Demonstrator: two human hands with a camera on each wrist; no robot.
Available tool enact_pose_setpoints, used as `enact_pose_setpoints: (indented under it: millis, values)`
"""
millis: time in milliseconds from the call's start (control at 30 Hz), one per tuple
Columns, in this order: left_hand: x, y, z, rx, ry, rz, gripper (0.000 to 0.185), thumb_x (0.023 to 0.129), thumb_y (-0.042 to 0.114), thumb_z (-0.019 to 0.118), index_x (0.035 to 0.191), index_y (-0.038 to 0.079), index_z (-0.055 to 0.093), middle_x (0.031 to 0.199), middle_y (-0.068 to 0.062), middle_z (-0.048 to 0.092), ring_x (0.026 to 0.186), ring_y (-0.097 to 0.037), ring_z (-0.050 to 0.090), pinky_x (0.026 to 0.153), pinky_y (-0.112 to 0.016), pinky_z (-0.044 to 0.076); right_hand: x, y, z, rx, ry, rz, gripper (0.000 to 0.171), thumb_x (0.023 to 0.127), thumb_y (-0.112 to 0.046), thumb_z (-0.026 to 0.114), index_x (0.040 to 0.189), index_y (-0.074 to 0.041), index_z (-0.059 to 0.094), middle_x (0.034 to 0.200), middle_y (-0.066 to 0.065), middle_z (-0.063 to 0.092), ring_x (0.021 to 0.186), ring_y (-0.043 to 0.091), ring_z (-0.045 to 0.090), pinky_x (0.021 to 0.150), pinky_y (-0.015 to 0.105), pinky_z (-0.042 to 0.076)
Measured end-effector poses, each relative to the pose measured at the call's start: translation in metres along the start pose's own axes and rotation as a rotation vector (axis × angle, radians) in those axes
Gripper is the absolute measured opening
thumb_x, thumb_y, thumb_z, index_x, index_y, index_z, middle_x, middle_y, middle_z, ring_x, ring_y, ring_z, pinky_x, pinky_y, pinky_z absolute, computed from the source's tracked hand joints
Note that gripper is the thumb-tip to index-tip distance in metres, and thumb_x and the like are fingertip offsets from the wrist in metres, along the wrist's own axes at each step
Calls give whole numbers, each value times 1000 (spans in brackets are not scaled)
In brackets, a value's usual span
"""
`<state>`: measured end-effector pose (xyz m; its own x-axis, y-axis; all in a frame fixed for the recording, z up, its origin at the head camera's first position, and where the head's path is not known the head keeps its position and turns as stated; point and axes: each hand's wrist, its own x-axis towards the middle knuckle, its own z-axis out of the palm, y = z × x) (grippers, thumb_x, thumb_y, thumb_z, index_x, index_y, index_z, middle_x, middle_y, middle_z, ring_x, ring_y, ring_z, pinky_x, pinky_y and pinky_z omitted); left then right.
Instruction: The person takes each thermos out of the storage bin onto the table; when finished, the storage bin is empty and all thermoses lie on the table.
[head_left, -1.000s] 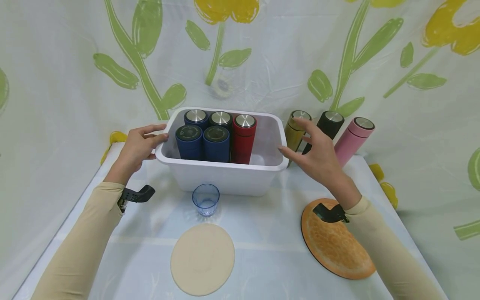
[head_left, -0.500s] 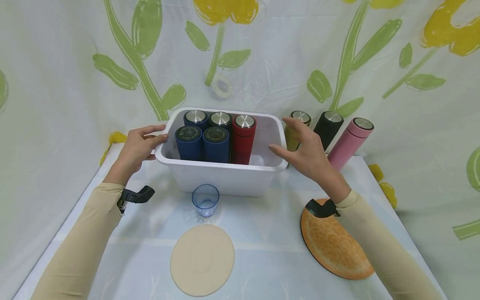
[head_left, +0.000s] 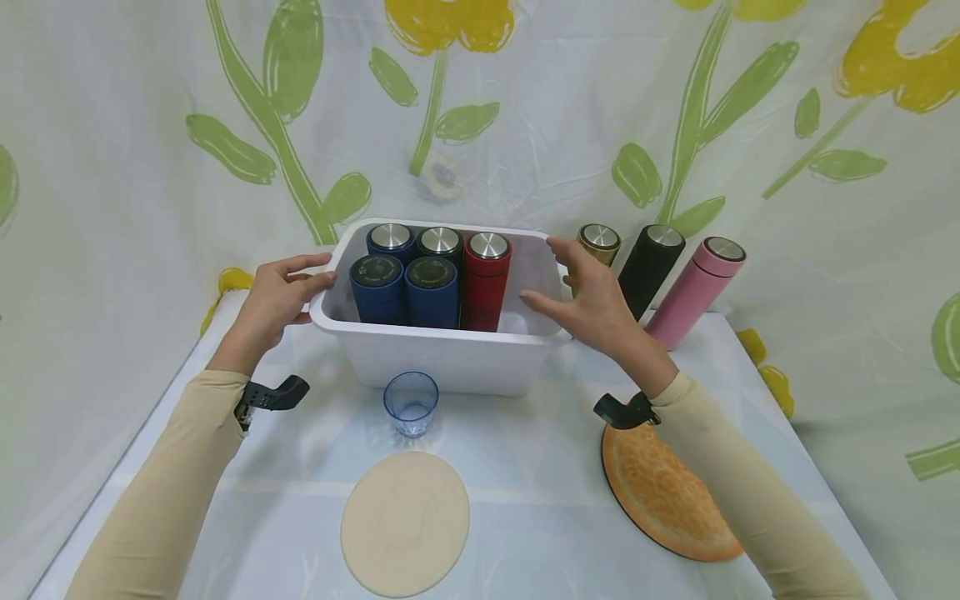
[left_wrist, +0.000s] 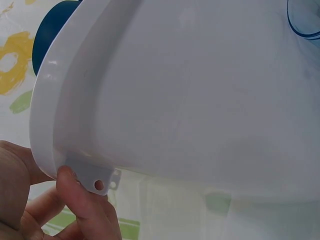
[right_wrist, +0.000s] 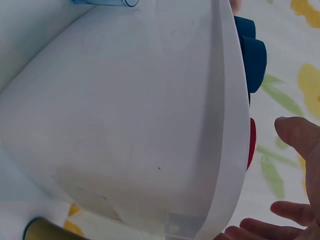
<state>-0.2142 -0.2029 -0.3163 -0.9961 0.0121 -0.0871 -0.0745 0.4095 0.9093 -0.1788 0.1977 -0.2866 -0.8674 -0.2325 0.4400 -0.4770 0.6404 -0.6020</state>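
A white plastic bin [head_left: 442, 337] stands mid-table, holding blue bottles [head_left: 378, 287], a black one [head_left: 441, 241] and a red bottle [head_left: 486, 279], all upright. My left hand [head_left: 288, 283] grips the bin's left rim, thumb on top; in the left wrist view its fingers [left_wrist: 90, 210] curl under the rim's lip [left_wrist: 55, 125]. My right hand [head_left: 573, 293] hovers at the right rim with fingers spread and straight. In the right wrist view its fingertips [right_wrist: 299, 141] stay apart from the bin wall [right_wrist: 125, 125].
An olive bottle [head_left: 598, 242], a black bottle [head_left: 647, 268] and a pink bottle [head_left: 693, 290] lean by the backdrop right of the bin. A blue cup [head_left: 411, 403] stands before the bin. A beige round mat [head_left: 405, 523] and an orange mat [head_left: 663, 493] lie nearer.
My right hand has moved left, from in front of the olive bottle to the bin's right rim. My left hand has stayed on the left rim.
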Motion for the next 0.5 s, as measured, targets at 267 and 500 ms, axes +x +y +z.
enact_pose_setpoints:
  millis: [267, 500]
  values:
    - [0, 0, 0, -5, 0, 4, 54, 102, 30, 59, 152, 14, 45, 140, -22, 54, 113, -33, 57, 70, -25, 55, 4, -1, 7, 7, -54, 76, 78, 82, -25, 85, 146, -7, 44, 144, 14, 52, 131, 28, 50, 100, 45, 48]
    - [0, -2, 1, -4, 11, 7, 54, 102, 30, 59, 152, 14, 45, 141, -23, 53, 113, -35, 57, 69, -25, 55, 8, -3, 13, 10, -74, 92, 78, 83, -26, 84, 148, -8, 42, 145, 15, 51, 132, 28, 48, 102, 46, 46]
